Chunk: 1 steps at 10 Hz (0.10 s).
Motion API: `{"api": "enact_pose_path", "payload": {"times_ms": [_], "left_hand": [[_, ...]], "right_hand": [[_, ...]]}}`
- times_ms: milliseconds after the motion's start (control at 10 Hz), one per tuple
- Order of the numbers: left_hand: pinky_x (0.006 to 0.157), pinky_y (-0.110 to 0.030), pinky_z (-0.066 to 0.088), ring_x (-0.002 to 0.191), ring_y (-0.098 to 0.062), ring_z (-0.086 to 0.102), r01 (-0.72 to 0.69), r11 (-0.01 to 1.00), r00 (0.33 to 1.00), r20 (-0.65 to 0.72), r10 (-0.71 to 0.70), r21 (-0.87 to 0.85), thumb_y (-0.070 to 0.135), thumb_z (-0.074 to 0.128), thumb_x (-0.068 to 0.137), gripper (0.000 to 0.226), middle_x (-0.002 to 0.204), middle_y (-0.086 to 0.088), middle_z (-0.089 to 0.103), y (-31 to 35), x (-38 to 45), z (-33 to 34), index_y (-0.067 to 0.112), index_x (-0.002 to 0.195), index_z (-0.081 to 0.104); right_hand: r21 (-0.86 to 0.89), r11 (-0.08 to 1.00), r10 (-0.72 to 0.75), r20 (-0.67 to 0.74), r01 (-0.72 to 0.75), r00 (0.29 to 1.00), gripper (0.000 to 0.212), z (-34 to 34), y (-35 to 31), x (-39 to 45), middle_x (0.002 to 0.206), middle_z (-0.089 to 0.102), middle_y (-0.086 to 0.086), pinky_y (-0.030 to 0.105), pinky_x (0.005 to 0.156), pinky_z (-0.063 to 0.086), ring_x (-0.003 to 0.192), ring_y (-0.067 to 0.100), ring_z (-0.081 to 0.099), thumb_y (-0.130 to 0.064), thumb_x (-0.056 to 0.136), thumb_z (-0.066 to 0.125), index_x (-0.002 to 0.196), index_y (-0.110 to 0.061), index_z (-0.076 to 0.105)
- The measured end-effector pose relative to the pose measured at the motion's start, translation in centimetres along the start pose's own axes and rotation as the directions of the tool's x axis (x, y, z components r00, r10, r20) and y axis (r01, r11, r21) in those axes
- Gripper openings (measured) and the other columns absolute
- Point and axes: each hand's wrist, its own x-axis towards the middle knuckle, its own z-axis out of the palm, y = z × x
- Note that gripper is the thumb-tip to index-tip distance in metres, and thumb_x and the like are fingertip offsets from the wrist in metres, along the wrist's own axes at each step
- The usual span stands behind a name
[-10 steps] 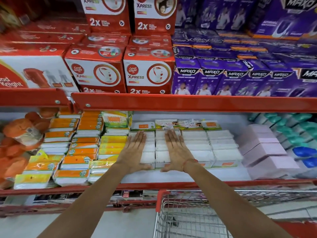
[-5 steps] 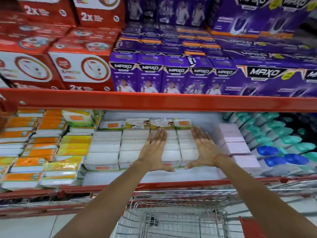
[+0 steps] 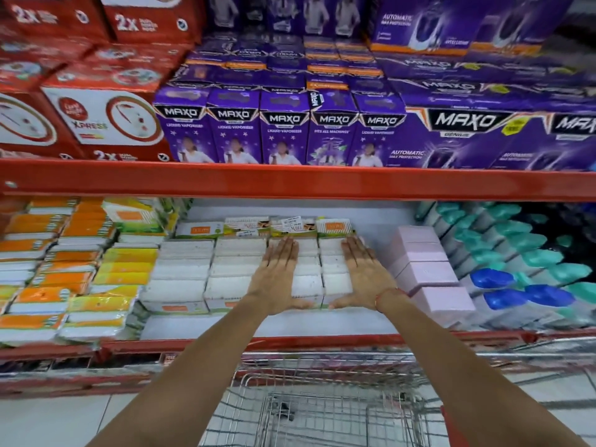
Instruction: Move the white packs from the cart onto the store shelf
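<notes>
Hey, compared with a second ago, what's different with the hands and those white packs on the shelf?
Both hands have slid rightward along the white packs: a second ago they lay flat on the middle columns, now the left hand and right hand press the right-end columns, beside the pink boxes. Nothing was picked up or released. The palms stay flat and open, and the packs stay in rows.

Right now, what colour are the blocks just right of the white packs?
Pale pink blocks, clearest in the head view, beside the right hand.
</notes>
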Motion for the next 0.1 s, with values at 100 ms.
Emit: {"api": "enact_pose_path", "payload": {"times_ms": [100], "left_hand": [[0.123, -0.045, -0.005, 0.147, -0.029, -0.013, -0.015, 1.0, 1.0, -0.021, 0.015, 0.006, 0.079, 0.036, 0.076, 0.117, 0.159, -0.017, -0.011, 0.16, -1.13, -0.47, -0.001, 0.148, -0.009]], "right_hand": [[0.004, 1.0, -0.002, -0.019, 0.002, 1.0, 0.124, -0.03, -1.23, -0.75, 0.159, -0.013, 0.016, 0.037, 0.12, -0.007, 0.147, 0.027, -0.012, -0.076, 0.071, 0.053, 0.148, -0.003, -0.011]]}}
